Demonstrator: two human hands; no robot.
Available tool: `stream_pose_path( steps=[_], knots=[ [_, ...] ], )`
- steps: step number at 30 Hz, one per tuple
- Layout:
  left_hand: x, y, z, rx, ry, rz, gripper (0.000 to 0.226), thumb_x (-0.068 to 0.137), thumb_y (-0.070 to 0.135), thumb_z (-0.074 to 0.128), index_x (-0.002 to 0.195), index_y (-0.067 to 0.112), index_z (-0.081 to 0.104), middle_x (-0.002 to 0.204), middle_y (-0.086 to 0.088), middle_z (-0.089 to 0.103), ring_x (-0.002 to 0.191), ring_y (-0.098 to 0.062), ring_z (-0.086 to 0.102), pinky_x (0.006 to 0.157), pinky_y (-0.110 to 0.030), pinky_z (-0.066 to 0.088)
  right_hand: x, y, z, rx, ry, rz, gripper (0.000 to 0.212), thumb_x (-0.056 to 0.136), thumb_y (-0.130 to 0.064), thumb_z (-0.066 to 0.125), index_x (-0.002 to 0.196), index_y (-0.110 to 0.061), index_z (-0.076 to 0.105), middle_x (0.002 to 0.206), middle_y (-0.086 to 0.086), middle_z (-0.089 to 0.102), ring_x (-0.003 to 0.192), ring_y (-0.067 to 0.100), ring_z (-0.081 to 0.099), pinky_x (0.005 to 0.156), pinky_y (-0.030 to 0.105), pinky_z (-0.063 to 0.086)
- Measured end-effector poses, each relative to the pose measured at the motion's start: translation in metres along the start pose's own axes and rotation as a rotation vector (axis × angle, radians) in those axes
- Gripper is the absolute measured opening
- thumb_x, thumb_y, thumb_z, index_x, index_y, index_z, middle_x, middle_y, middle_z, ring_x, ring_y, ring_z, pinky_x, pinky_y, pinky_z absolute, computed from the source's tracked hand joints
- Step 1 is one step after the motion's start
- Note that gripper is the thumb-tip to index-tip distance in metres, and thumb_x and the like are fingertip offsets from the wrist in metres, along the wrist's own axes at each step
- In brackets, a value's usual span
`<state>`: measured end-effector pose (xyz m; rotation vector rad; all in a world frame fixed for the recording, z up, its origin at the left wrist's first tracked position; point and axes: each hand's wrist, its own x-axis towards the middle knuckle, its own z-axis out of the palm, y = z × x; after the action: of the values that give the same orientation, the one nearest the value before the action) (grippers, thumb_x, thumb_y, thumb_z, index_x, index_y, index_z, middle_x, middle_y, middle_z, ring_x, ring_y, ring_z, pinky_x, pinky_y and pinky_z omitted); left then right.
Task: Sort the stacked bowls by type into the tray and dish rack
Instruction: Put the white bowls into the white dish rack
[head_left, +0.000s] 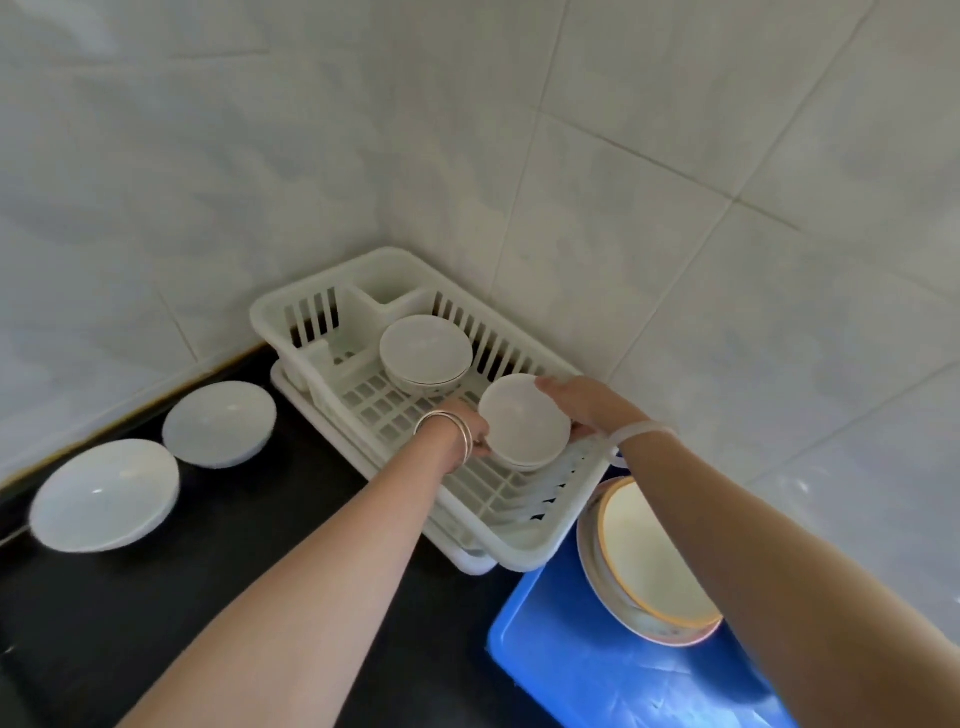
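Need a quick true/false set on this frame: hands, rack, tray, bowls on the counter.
1. The left hand and right hand both grip a small white bowl at the white plastic dish rack. True.
2. The blue plastic tray holds nothing. False: orange-rimmed bowls are stacked in it.
3. Two white shallow bowls sit on the black countertop, left of the rack. True.
4. The held bowl is the only one at the rack. False: a stack of white bowls sits at the rack's far end.
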<state>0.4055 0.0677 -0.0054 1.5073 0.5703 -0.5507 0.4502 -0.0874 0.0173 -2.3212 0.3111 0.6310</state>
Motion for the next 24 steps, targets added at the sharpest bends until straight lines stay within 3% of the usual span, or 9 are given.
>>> stream_pose_path(
  steps=[3, 4, 8, 12, 16, 20, 24],
  knots=[
    [0.008, -0.002, -0.001, 0.033, -0.001, -0.04, 0.039, 0.089, -0.012, 0.042, 0.128, -0.009, 0.044, 0.133, -0.027, 0.049, 0.116, -0.038, 0.056, 0.097, -0.039, 0.046, 0.006, 0.004, 0.004, -0.032, 0.001, 0.011, 0.043, 0.091, -0.057, 0.045, 0.1, -0.016, 0.053, 0.075, 0.003, 0.063, 0.069, 0.024, 0.068, 0.05, 0.031, 0.055],
    [0.009, -0.003, -0.002, 0.028, -0.003, -0.051, 0.04, 0.089, -0.012, 0.043, 0.128, -0.009, 0.044, 0.133, -0.028, 0.049, 0.116, -0.038, 0.056, 0.098, -0.038, 0.046, 0.008, 0.005, 0.006, -0.052, 0.005, 0.005, 0.042, 0.092, -0.055, 0.043, 0.098, -0.015, 0.053, 0.074, 0.003, 0.063, 0.068, 0.024, 0.067, 0.052, 0.032, 0.056],
    [0.01, -0.004, -0.004, -0.025, -0.033, -0.052, 0.041, 0.088, -0.01, 0.047, 0.129, -0.009, 0.044, 0.136, -0.025, 0.047, 0.122, -0.035, 0.051, 0.103, -0.037, 0.041, 0.013, 0.008, 0.009, -0.151, 0.022, -0.037, 0.045, 0.096, -0.05, 0.039, 0.095, -0.009, 0.057, 0.079, 0.009, 0.065, 0.08, 0.032, 0.069, 0.081, 0.045, 0.057],
    [0.01, -0.006, -0.006, -0.016, -0.046, -0.02, 0.039, 0.089, -0.009, 0.047, 0.127, -0.006, 0.047, 0.135, -0.023, 0.048, 0.122, -0.034, 0.051, 0.102, -0.038, 0.043, 0.013, 0.012, 0.011, -0.327, 0.054, -0.082, 0.041, 0.097, -0.042, 0.041, 0.082, -0.008, 0.058, 0.067, 0.004, 0.059, 0.064, 0.024, 0.06, 0.071, 0.034, 0.049],
    [0.01, -0.007, -0.008, 0.035, -0.066, 0.034, 0.041, 0.087, -0.01, 0.047, 0.127, -0.002, 0.05, 0.133, -0.023, 0.05, 0.121, -0.033, 0.053, 0.095, -0.035, 0.048, 0.005, 0.013, 0.014, -0.512, 0.158, -0.14, 0.033, 0.094, -0.033, 0.046, 0.107, -0.005, 0.059, 0.092, 0.009, 0.064, 0.083, 0.028, 0.059, 0.07, 0.031, 0.041],
    [0.007, -0.007, -0.011, 0.052, -0.1, 0.059, 0.041, 0.086, -0.008, 0.051, 0.127, 0.0, 0.051, 0.131, -0.022, 0.052, 0.119, -0.032, 0.054, 0.088, -0.031, 0.049, -0.002, 0.016, 0.019, -0.534, 0.258, -0.174, 0.032, 0.093, -0.029, 0.046, 0.114, -0.006, 0.054, 0.094, 0.008, 0.06, 0.079, 0.025, 0.053, 0.069, 0.031, 0.038],
    [0.003, -0.007, -0.013, 0.081, -0.113, 0.064, 0.039, 0.088, -0.002, 0.051, 0.126, 0.002, 0.052, 0.13, -0.019, 0.054, 0.114, -0.029, 0.056, 0.082, -0.029, 0.05, -0.009, 0.016, 0.02, -0.562, 0.253, -0.185, 0.035, 0.096, -0.028, 0.042, 0.123, -0.008, 0.053, 0.113, 0.012, 0.063, 0.1, 0.029, 0.059, 0.076, 0.031, 0.038]
  ],
)
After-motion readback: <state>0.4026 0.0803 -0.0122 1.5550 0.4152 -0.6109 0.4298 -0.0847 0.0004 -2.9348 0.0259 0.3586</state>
